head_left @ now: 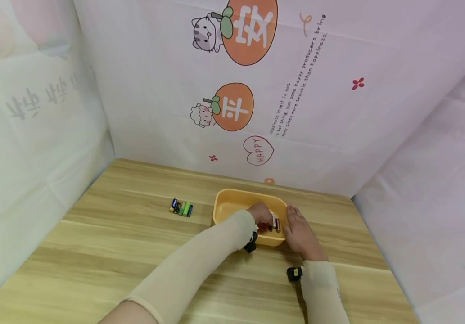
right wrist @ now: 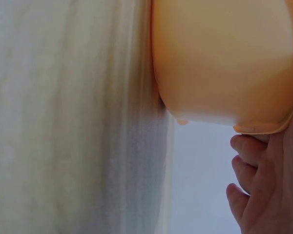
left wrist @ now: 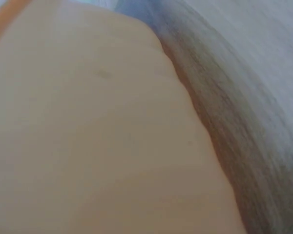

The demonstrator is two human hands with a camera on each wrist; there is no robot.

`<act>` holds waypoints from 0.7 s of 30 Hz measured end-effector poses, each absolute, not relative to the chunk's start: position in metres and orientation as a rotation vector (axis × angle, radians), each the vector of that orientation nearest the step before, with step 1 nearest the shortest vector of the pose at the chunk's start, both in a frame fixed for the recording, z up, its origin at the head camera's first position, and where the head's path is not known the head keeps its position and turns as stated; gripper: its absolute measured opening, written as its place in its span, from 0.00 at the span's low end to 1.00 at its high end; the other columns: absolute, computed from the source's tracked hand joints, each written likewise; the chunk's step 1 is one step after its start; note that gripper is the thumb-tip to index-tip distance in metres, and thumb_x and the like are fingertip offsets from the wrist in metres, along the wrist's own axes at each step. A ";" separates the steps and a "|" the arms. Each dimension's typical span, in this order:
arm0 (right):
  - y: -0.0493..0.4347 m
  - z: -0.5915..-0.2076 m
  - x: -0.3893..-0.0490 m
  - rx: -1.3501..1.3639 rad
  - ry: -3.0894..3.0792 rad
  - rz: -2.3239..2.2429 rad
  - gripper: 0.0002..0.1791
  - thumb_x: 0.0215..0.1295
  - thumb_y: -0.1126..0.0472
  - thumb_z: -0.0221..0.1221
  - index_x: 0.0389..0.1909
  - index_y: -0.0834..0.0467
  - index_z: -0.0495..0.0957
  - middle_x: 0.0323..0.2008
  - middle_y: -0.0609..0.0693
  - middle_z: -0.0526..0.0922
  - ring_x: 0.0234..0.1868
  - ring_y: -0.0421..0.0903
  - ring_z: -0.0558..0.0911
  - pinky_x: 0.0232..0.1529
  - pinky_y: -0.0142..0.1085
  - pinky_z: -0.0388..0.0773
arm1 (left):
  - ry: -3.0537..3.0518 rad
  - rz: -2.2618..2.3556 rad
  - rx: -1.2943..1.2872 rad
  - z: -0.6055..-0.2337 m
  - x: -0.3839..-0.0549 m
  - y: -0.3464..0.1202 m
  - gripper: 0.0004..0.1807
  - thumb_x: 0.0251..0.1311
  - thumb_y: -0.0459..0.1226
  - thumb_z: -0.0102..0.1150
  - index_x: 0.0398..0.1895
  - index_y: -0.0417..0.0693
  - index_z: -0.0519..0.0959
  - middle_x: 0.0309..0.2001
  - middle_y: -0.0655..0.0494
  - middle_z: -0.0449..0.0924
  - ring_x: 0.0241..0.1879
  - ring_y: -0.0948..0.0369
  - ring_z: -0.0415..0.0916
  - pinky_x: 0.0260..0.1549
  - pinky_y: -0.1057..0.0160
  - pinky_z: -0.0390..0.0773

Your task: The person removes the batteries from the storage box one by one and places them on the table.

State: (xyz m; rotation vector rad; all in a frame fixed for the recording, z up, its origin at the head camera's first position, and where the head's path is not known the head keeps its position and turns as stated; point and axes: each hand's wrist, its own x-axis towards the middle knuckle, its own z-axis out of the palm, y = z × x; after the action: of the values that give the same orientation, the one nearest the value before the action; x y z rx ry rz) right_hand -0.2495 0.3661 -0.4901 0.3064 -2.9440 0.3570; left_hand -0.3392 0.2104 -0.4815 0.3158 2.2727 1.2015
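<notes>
My left hand [head_left: 261, 213] reaches down into a yellow plastic tub [head_left: 225, 200], its fingers bent toward the tub floor. Several small batteries [head_left: 277, 225] lie at the tub's right end, right beside those fingers. The fingertips are hidden, so whether they pinch a battery cannot be seen. My right hand [head_left: 300, 233] rests against the tub's right end, fingers extended along the rim. The right wrist view shows its fingers [right wrist: 249, 148] touching the edge of the tub [right wrist: 224, 63]. Blurred yellow tub wall [left wrist: 112, 122] fills most of the left wrist view.
Left of the tub, several batteries [head_left: 181, 208] in blue, black and green lie side by side in a row. The wood-grain table [head_left: 106, 234] meets printed cloth walls [head_left: 155, 112] at the back and both sides.
</notes>
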 end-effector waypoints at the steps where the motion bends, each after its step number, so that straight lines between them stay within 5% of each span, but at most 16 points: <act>1: 0.366 -0.489 -0.249 0.300 -2.947 0.362 0.33 0.72 0.62 0.44 0.73 0.72 0.48 0.72 0.66 0.53 0.73 0.62 0.49 0.71 0.54 0.48 | 2.265 1.209 0.314 -0.481 -0.339 0.209 0.08 0.53 0.28 0.63 0.19 0.34 0.82 0.20 0.44 0.81 0.17 0.54 0.78 0.16 0.62 0.79; 21: 0.366 -0.490 -0.249 0.281 -2.956 0.390 0.33 0.73 0.61 0.42 0.73 0.70 0.47 0.73 0.65 0.51 0.74 0.61 0.47 0.72 0.54 0.46 | 2.466 1.011 0.389 -0.477 -0.338 0.202 0.07 0.51 0.31 0.68 0.18 0.40 0.82 0.19 0.49 0.81 0.17 0.57 0.77 0.14 0.62 0.77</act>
State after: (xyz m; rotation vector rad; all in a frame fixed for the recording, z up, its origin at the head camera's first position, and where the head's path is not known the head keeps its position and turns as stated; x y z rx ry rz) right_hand -0.2492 0.3660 -0.4901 0.2811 -2.9559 0.3899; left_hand -0.3377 0.2021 -0.4770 0.3889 2.4663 1.0108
